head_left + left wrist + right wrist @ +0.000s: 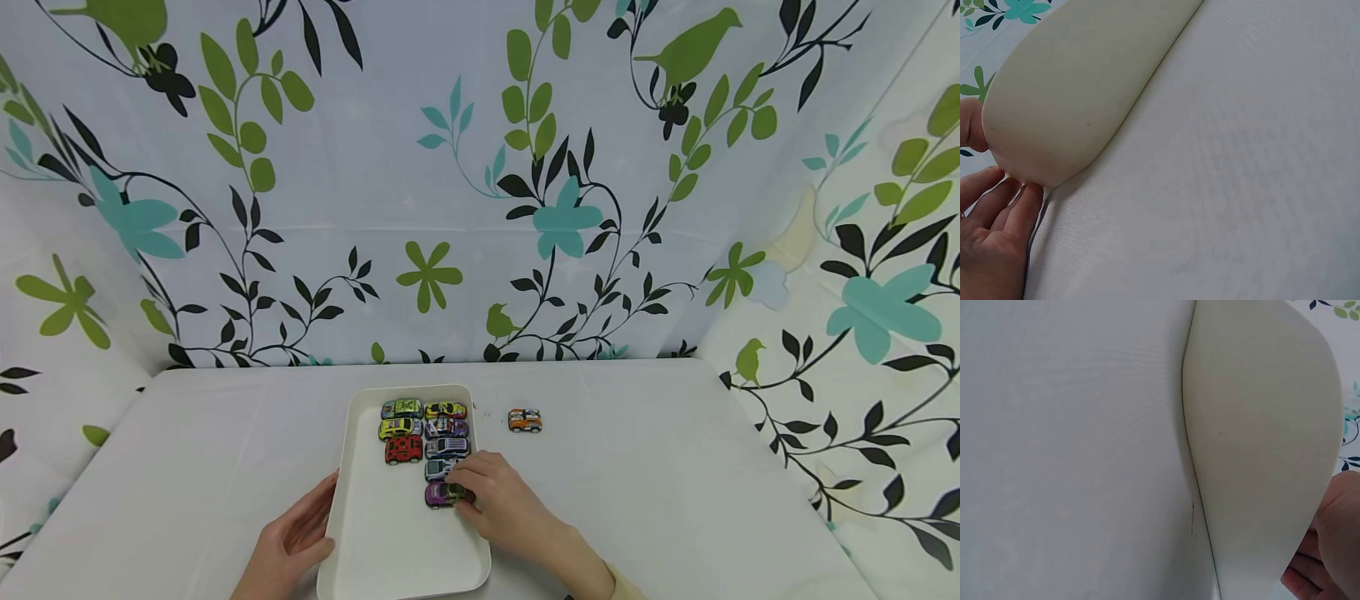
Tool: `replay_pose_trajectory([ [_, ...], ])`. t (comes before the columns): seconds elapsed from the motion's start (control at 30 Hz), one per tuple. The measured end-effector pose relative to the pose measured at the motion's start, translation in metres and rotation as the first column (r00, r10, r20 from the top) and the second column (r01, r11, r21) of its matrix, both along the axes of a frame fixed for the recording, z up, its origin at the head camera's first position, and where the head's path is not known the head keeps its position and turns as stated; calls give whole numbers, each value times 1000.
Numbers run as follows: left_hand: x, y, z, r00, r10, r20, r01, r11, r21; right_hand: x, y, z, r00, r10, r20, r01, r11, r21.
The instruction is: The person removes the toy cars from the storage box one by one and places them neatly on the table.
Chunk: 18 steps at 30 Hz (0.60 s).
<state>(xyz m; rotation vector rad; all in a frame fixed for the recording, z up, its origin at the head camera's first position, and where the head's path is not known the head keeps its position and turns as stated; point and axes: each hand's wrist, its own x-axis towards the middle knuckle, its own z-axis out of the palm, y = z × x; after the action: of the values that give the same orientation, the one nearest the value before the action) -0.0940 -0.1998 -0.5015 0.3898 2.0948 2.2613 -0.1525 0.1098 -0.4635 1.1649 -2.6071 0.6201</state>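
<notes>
Left hand (288, 542): lower centre-left, wrist cut off, fingers straight against the white tray (375, 533) edge.
Right hand (498, 500): lower centre, fingers curled around the purple car (442, 494), partly hiding it.
Orange car (525, 420): farther right, alone on the table (675, 483).

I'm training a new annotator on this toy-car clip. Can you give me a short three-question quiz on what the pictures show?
1. True or false: the orange car lies inside the white tray.
2. Which car does the right hand touch? A red, B purple, C yellow.
3. What does the left hand rest against?

Key:
1. False. It stands on the table, to the right of the tray.
2. B. The fingers lie on the purple car, nearest in the right column.
3. The tray's left edge, near its front corner.
</notes>
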Motion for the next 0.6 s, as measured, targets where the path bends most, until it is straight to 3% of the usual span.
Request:
replay_pose_trajectory([
  [0.37,-1,0,-1,1000,-8,-10,8,1000,13,1,-1,0,1000,-8,22,7,1000,17],
  [0.6,0,0,0,1000,6,3,-6,1000,5,3,-2,0,993,-30,116,27,999,28],
])
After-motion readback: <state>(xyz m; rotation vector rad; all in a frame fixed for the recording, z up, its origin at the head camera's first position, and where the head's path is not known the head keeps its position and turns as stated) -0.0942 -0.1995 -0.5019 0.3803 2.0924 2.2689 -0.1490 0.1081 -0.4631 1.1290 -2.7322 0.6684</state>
